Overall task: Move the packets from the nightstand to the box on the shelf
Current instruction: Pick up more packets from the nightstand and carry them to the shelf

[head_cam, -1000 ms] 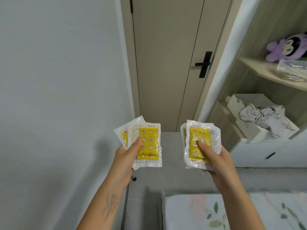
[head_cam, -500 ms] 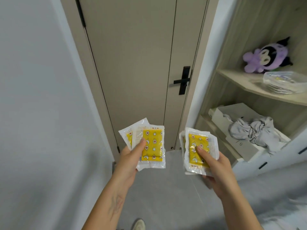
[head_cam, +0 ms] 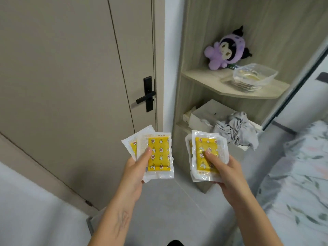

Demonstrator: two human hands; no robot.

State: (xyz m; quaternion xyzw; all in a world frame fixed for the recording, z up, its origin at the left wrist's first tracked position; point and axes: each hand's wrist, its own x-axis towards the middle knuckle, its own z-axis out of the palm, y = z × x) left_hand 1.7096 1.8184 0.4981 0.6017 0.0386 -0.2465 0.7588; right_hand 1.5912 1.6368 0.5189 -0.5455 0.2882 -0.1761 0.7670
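Note:
My left hand [head_cam: 134,173] grips a small stack of clear packets with yellow patterned pads [head_cam: 159,153], thumb on the top one. My right hand [head_cam: 225,173] holds another stack of the same packets [head_cam: 204,150], thumb pressed on the front. Both stacks are held up side by side in front of the corner shelf [head_cam: 213,82]. A clear plastic box [head_cam: 255,77] stands on the upper shelf board, up and to the right of my hands, with some flat items inside it.
A purple plush toy [head_cam: 227,50] sits behind the clear box. On the lower shelf a white cardboard box [head_cam: 204,114] holds a crumpled grey cloth [head_cam: 237,128]. A beige door with a black handle [head_cam: 147,96] is to the left; a floral bed [head_cam: 301,174] is to the right.
The view has swung right and closer to the shelf; the clear box and plush toy now sit nearer the middle. Both hands keep the same hold on their packets.

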